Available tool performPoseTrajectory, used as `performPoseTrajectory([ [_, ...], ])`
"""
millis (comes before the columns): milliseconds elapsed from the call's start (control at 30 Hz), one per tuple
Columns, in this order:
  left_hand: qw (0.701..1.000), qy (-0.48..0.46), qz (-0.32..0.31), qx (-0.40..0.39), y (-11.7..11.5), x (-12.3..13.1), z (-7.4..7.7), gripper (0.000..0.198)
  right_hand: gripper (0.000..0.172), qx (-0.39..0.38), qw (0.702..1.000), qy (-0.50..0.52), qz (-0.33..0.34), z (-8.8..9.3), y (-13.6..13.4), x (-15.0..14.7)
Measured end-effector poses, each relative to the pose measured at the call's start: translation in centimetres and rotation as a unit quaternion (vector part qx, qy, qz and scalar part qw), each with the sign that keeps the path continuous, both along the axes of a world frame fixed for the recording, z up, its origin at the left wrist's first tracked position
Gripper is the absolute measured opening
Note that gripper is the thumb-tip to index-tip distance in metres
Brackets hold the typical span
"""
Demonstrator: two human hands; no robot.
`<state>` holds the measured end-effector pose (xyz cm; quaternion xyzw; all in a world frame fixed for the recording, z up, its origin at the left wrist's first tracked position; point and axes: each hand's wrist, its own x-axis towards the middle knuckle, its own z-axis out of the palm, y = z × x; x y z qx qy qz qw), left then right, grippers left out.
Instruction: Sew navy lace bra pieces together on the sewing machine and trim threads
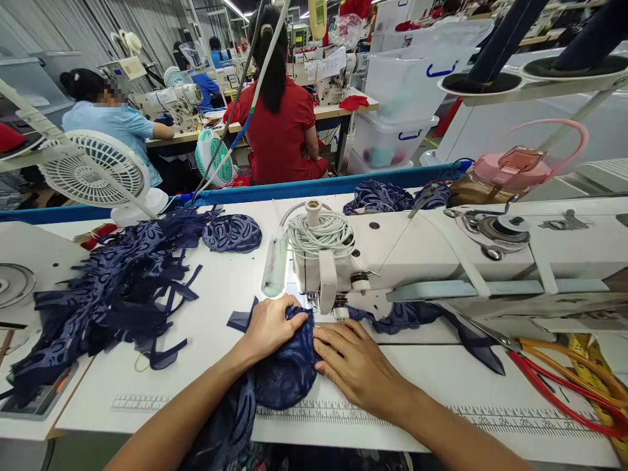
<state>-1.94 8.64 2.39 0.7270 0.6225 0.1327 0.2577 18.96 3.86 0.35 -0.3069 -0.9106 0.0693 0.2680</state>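
Note:
A navy lace bra cup (287, 369) lies under the needle area of a white sewing machine (326, 278), with its lower part draping toward the table's front edge. My left hand (275, 327) grips its upper left side, thumb on top and fingers curled near the presser foot. On the cup's right edge, my right hand (356, 363) is closed, fingers together and thumb tucked below; its fingertips hide part of that edge. A dark fabric strip (239, 320) sticks out left of my left hand. More lace (387, 318) with a navy strip runs behind my right hand.
Piled navy lace pieces (132, 281) spread at left beside another lace cup (232, 233). Orange- and red-handled scissors (554, 373) and a yellow tape measure (596, 366) lie at right. A pink-lidded bottle (510, 170) stands behind the machine. Two people sit at machines ahead.

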Motion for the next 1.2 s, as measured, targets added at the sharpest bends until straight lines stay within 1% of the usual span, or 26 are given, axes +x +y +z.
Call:
performPoseTrajectory([
  [100,1.000,0.013,0.006,-0.024,0.3,0.1,0.2,0.020,0.022,0.007,1.000,0.005,0.000,0.1,-0.1,0.0],
  [233,0.999,0.029,0.008,-0.035,0.5,0.3,0.2,0.020,0.025,0.006,1.000,0.022,0.011,1.0,0.4,0.3],
  [300,0.999,0.034,0.005,-0.035,0.8,0.3,0.2,0.020,0.027,-0.002,1.000,0.026,-0.009,1.6,1.0,0.4],
  [367,0.999,0.039,0.000,-0.031,0.9,0.4,0.4,0.019,0.030,-0.002,0.999,0.005,-0.046,1.8,1.8,0.4],
  [467,0.999,0.048,-0.001,-0.021,0.6,0.5,0.8,0.019,0.035,0.013,0.996,-0.050,-0.073,1.3,2.8,0.1],
  [533,0.998,0.064,-0.004,0.015,-0.6,0.6,0.9,0.020,0.036,0.024,0.994,-0.070,-0.077,0.8,3.0,-0.2],
  [567,0.995,0.076,-0.019,0.055,-1.4,0.7,0.7,0.021,0.036,0.028,0.993,-0.075,-0.082,0.5,3.0,-0.3],
  [600,0.989,0.088,-0.043,0.106,-2.3,0.7,0.5,0.023,0.036,0.030,0.993,-0.080,-0.086,0.3,2.9,-0.3],
  [667,0.966,0.100,-0.108,0.213,-4.0,0.7,-0.2,0.029,0.037,0.032,0.992,-0.085,-0.088,0.0,2.8,-0.3],
  [700,0.954,0.101,-0.134,0.249,-4.7,0.6,-0.6,0.033,0.037,0.035,0.992,-0.086,-0.088,0.0,2.8,-0.3],
  [733,0.947,0.100,-0.148,0.268,-5.1,0.4,-1.0,0.037,0.036,0.038,0.991,-0.089,-0.089,-0.1,2.8,-0.3],
  [800,0.942,0.102,-0.154,0.279,-5.4,0.1,-1.5,0.040,0.036,0.042,0.991,-0.090,-0.092,-0.2,3.0,-0.2],
  [867,0.943,0.108,-0.152,0.274,-5.0,-0.2,-1.8,0.036,0.034,0.047,0.990,-0.086,-0.100,-0.2,3.2,-0.1],
  [1000,0.945,0.112,-0.156,0.266,-3.9,-0.3,-1.5,0.032,0.027,0.055,0.992,-0.024,-0.110,0.0,3.2,0.2],
  [1100,0.944,0.120,-0.155,0.267,-3.8,-0.2,-1.2,0.031,0.022,0.053,0.992,0.025,-0.111,0.2,3.0,0.3],
  [1200,0.942,0.132,-0.160,0.265,-3.6,-0.1,-1.2,0.031,0.019,0.054,0.991,0.046,-0.113,0.1,3.1,0.4],
])
